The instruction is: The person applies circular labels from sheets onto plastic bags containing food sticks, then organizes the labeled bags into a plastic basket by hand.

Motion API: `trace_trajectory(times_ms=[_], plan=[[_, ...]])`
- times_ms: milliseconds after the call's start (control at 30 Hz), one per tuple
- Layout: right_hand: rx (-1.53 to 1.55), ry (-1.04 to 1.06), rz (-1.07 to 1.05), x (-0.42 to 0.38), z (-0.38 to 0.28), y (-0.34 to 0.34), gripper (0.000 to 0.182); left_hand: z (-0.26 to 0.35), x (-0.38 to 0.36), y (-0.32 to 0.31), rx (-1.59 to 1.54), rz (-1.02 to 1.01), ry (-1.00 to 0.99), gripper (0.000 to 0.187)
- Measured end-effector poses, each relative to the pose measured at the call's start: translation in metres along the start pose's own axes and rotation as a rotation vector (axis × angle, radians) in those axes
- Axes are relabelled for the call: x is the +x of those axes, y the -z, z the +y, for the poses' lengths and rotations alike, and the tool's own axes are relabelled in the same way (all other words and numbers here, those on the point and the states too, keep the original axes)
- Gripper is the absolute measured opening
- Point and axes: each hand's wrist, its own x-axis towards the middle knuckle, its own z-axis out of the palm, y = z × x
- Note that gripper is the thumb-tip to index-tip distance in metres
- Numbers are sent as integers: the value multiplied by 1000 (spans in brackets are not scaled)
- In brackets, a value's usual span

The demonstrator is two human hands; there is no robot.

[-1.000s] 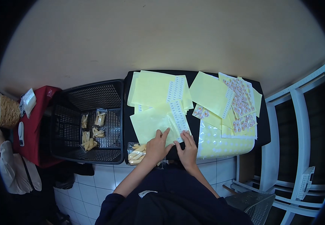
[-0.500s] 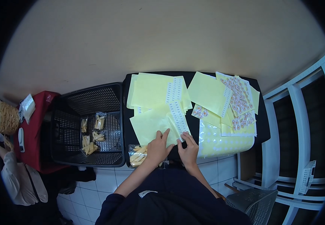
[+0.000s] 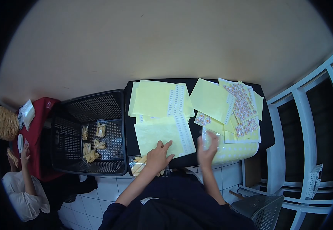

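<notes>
Labelling looks midway: left hand (image 3: 158,156) flat on the snack bag (image 3: 138,165), holding nothing; right hand (image 3: 206,147) blurred, grip unclear; filled bags (image 3: 92,140) sit in the basket (image 3: 114,100).

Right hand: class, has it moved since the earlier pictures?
Yes. The right hand has left the white label strip and shifted rightward, toward the perforated sheet.

yellow sheets (image 3: 156,132), black basket (image 3: 93,103), red cloth (image 3: 39,115)
</notes>
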Motion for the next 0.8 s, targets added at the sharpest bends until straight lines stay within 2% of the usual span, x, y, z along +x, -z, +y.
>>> trace_trajectory(times_ms=[33, 67, 133, 167, 233, 300, 367, 433, 467, 533, 633, 700, 767, 800], plan=[[-235, -53, 66, 17, 26, 5, 51, -2, -1, 3, -7, -30, -18, 51], [-273, -123, 100, 42, 29, 11, 67, -4, -1, 5, -11, -62, -37, 48], [-661, -229, 141, 72, 51, 15, 83, -4, -2, 6, -19, -71, -33, 46], [-660, -228, 147, 82, 60, 14, 83, -3, -1, 7, -30, -72, -26, 44], [-786, -371, 54, 94, 77, 8, 95, -5, 0, 4, -34, -66, -29, 43], [-789, -387, 27, 96, 88, 5, 96, -6, 2, 5, -37, -56, -28, 42], [-794, -401, -6, 98, 93, 3, 97, -8, 2, 8, -66, -129, -48, 41], [-607, -536, 34, 103, 76, 7, 96, -13, 1, 9, -97, -145, -59, 39], [-604, -536, 33, 103, 81, 6, 96, -15, 0, 10, -126, -164, -75, 37], [-296, -387, 232, 106, 90, 7, 94, -15, 2, 14, -162, -186, -74, 40], [-124, -324, 350, 113, 89, 12, 92, -16, 1, 20, -249, -204, -85, 47], [-99, -264, 341, 114, 72, 21, 88, -24, 2, 21, -296, -196, -95, 51], [184, -217, 373, 113, 40, 27, 84, -43, 3, 16, -605, -327, -42, 55], [287, -165, 364, 111, 32, 29, 80, -46, 3, 23, -603, -326, -42, 55]])
